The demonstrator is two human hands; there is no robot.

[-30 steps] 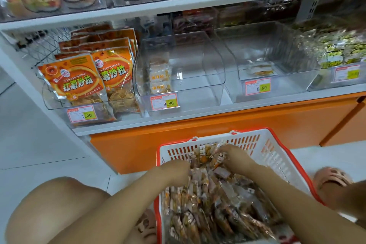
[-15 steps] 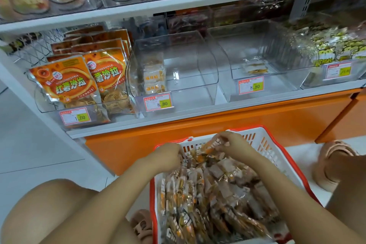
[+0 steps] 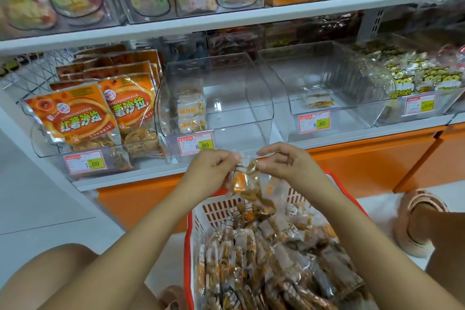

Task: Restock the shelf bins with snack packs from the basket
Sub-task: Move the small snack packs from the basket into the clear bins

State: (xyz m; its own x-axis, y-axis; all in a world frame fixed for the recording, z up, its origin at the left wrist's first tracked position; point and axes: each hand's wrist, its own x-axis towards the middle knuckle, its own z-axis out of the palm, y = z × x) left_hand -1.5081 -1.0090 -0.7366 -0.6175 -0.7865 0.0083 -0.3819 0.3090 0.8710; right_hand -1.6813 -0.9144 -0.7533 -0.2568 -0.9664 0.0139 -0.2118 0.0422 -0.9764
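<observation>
Lifted clear of the basket (image 3: pixel 188 254) since a moment ago, a bunch of snack packs (image 3: pixel 247 181) hangs above it, pinched at the top by curled left hand (image 3: pixel 210 171) and right hand (image 3: pixel 285 163), just below the near-empty shelf bin (image 3: pixel 226 108).

Single view: head camera, wide-angle, worn by person crouched low before shelving. Faces forward and slightly down.
- Lower shelf (image 3: pixel 125 178) with clear bins (image 3: pixel 226 98) spans mid-frame, near. Upper shelf (image 3: pixel 251 20) runs along top, its goods cut by frame edge.
- Basket (image 3: pixel 187 246) at bottom centre, seen from above, very near, cut by bottom edge.
- Forearms enter from bottom corners. Left hand (image 3: pixel 210 171) and right hand (image 3: pixel 284 162) meet on snack pack (image 3: pixel 245 178) near frame centre.
- Knee (image 3: pixel 50 272) bottom left, sandalled foot (image 3: pixel 417 221) at right.
- Shelf lines slant and bow toward edges.
</observation>
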